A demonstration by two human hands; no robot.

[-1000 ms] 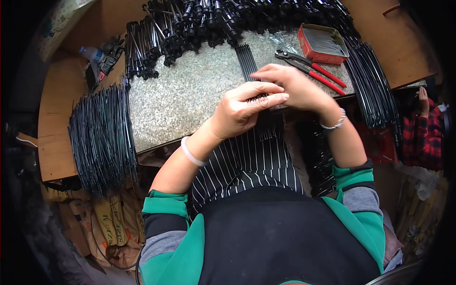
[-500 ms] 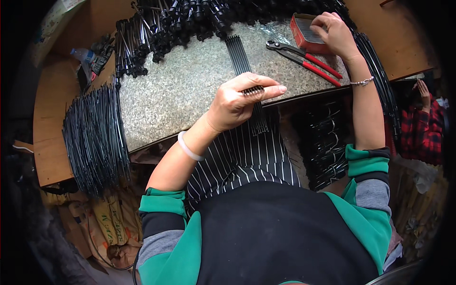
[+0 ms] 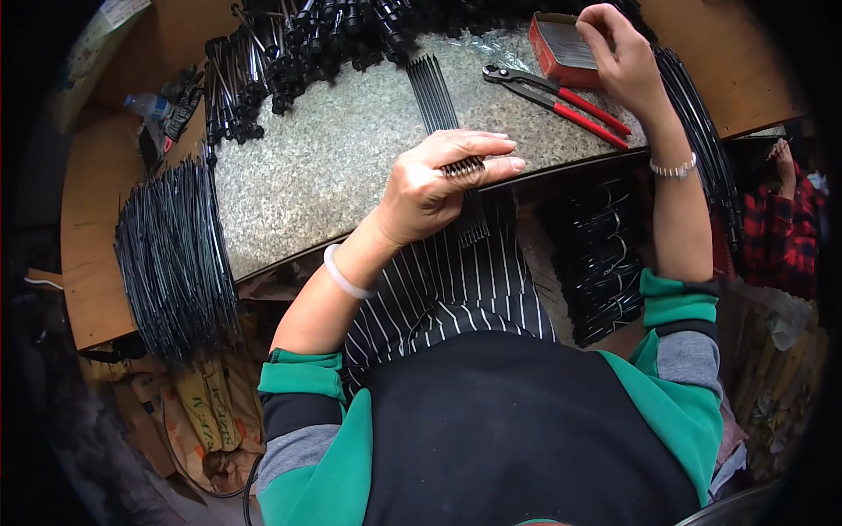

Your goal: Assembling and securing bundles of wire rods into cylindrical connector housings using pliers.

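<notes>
My left hand (image 3: 430,184) is closed round a flat row of thin black rods (image 3: 433,95), laid side by side. The rods' far ends lie over the speckled worktop (image 3: 298,175), and their near ends stick out past its front edge above my lap. At the far right, my right hand (image 3: 621,66) is raised at an open-topped red box (image 3: 545,60) filled with fine greyish pieces. Its thumb and index finger curl towards each other in a pinch; whatever is between them is too small to name.
Red-handled pliers (image 3: 589,117) lie in front of the box. Black-capped rods (image 3: 351,31) are heaped along the back. Thin black strands hang over the left side (image 3: 175,254) and right side (image 3: 702,131). Another person's red checked sleeve (image 3: 781,228) shows at far right.
My right hand has come up out of the red box and turned, its fingers now above the rim. The left hand keeps its hold on the rods, nearly still.
</notes>
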